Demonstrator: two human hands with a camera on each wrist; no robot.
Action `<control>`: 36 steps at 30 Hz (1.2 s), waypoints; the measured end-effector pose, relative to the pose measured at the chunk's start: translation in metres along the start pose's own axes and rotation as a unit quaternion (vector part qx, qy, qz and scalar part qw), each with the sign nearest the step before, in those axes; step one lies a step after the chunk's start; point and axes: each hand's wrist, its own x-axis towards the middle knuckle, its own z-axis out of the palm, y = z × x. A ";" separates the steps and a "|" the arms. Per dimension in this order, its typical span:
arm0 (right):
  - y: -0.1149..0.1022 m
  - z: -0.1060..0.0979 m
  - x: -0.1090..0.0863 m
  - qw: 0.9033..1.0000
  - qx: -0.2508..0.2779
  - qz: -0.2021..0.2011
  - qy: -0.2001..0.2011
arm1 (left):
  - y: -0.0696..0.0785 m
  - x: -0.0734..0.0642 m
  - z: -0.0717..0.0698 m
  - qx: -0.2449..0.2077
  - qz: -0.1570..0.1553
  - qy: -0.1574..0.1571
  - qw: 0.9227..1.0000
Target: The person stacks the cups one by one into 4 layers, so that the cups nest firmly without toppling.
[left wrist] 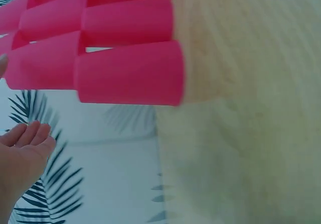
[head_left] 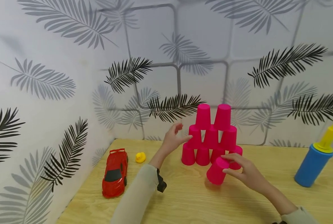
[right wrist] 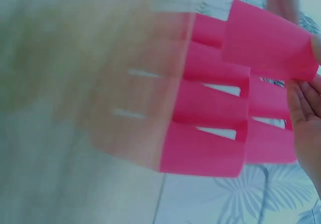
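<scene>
Inverted pink cups (head_left: 211, 138) stand stacked in a pyramid against the wall: several at the bottom, three in the middle row, two on top. My right hand (head_left: 250, 174) grips one more pink cup (head_left: 216, 174) near its base end, between thumb and fingers. That cup is tilted, mouth downward, in front of the stack's right half. In the right wrist view the held cup (right wrist: 271, 40) partly covers the stack behind it. My left hand (head_left: 172, 140) is at the stack's left side, fingers spread, holding nothing; whether its thumb touches a middle-row cup I cannot tell.
On the wooden table (head_left: 183, 199), a red toy car (head_left: 114, 175) and a small yellow rubber duck (head_left: 140, 157) lie to the left. A blue and yellow hand pump (head_left: 313, 165) stands at the right. The patterned wall (head_left: 160, 84) rises directly behind the cups.
</scene>
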 end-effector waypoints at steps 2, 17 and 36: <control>0.001 -0.007 0.002 1.000 -0.001 0.007 0.024 | -0.011 -0.005 0.002 0.010 -0.006 -0.020 1.000; -0.006 -0.051 0.024 0.995 0.023 -0.048 0.088 | -0.043 -0.019 0.014 0.057 -0.007 -0.043 0.997; -0.020 -0.093 0.118 0.967 0.097 0.039 0.232 | -0.047 -0.018 0.016 0.063 0.020 -0.052 0.996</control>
